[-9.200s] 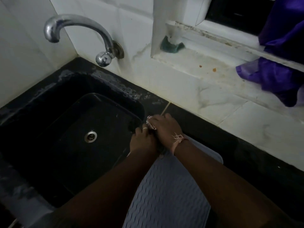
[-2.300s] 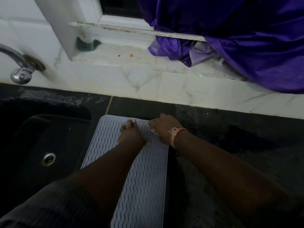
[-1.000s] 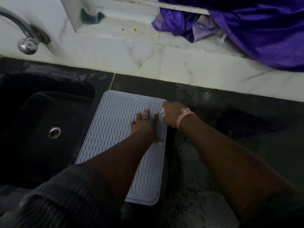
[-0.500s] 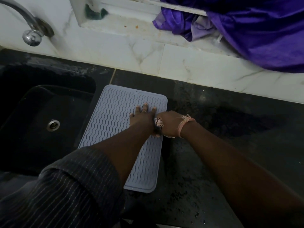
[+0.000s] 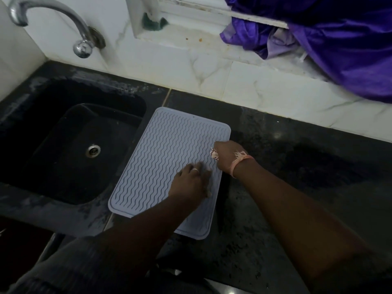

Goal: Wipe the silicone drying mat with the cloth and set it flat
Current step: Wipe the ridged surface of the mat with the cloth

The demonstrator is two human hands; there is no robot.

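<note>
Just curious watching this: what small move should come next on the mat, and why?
Probably drag the right hand, fisted on the cloth, leftward across the mat. The cloth sits at the mat's right edge, so most ridges lie to its left, and the left hand presses the mat flat.

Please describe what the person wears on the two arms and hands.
The left hand carries a thin, light metal ring on one finger, and a dark sleeve with fine stripes covers the upper part of that arm. The right hand has a pink thread band with frayed ends at the wrist; that forearm is bare.
</note>
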